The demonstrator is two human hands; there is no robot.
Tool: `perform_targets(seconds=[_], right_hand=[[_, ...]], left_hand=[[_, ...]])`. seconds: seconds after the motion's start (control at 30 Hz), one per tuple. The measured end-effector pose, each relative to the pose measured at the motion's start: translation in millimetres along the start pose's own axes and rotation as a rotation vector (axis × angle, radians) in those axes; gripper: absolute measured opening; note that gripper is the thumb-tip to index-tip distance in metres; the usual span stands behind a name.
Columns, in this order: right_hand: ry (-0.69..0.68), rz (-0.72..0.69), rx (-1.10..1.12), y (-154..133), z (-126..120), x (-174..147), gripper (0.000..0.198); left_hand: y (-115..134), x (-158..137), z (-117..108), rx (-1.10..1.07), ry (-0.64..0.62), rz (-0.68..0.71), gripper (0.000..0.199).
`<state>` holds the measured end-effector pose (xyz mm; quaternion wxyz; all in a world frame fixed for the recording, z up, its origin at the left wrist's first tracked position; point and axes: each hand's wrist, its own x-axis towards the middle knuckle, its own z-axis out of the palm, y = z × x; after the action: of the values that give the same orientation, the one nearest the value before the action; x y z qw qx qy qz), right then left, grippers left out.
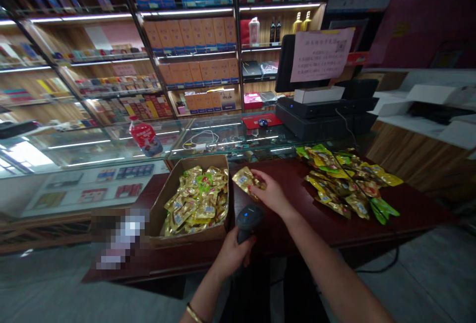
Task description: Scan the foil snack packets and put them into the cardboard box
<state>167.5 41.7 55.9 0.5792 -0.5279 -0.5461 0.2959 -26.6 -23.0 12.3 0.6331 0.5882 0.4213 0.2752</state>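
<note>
My left hand (pixel 236 251) is wrapped round the grip of a dark barcode scanner (pixel 250 216), its head showing a small blue light. Just beyond the scanner, my right hand (pixel 270 193) pinches a gold snack packet (pixel 245 182) with a printed label on its face. To the left stands an open cardboard box (pixel 161 209) holding many gold packets and a green one. On the right of the dark red table (pixel 275 236) lies a loose heap of gold, yellow and green packets (pixel 334 179).
Behind the table runs a glass display counter (pixel 178 137) with a red-labelled bottle (pixel 146 137) on it. A monitor (pixel 286 65) with a pink notice stands at the back right, a mouse (pixel 263 123) beside it. A black cable (pixel 396 251) hangs at the right edge.
</note>
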Motion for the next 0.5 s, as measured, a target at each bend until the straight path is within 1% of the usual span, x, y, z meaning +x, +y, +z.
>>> perform_targets(seconds=[0.07,0.1,0.13,0.17,0.2,0.23,0.27,0.33,0.37,0.43,0.5], right_hand=[[-0.125,-0.030,0.099,-25.7,35.0,14.8,0.060],[-0.172,-0.041,0.122,-35.1,48.1,19.7,0.062],[-0.201,-0.054,0.123,-41.4,56.5,22.6,0.062],[-0.211,-0.066,0.098,-44.0,59.2,23.6,0.059],[-0.197,-0.078,0.049,-43.1,56.0,22.7,0.054],[-0.166,-0.093,-0.028,-38.8,46.9,20.3,0.046],[-0.121,-0.108,-0.133,-31.8,32.5,16.4,0.040],[-0.002,-0.116,-0.411,-12.1,-7.8,5.2,0.032],[0.071,-0.102,-0.579,-1.0,-31.0,-1.8,0.033],[0.259,-0.016,-0.920,20.6,-76.4,-17.2,0.037],[0.440,0.080,-1.169,39.2,-113.3,-32.2,0.043]], left_hand=[[0.1,-0.5,0.3,0.000,0.010,-0.001,0.042],[0.5,-0.9,0.6,0.001,0.013,-0.001,0.041],[0.9,-1.4,0.9,0.002,0.017,-0.001,0.041],[1.4,-1.8,1.1,0.002,0.021,0.000,0.041],[1.8,-2.1,1.3,0.001,0.025,0.000,0.042],[2.0,-2.3,1.4,0.000,0.026,0.000,0.042],[2.1,-2.3,1.3,-0.002,0.028,0.001,0.043],[1.9,-1.9,0.7,-0.006,0.025,0.002,0.044],[1.7,-1.6,0.2,-0.010,0.019,0.003,0.045],[1.1,-0.9,-1.1,-0.024,0.007,0.006,0.045],[0.7,-0.4,-2.0,-0.047,-0.002,0.007,0.045]])
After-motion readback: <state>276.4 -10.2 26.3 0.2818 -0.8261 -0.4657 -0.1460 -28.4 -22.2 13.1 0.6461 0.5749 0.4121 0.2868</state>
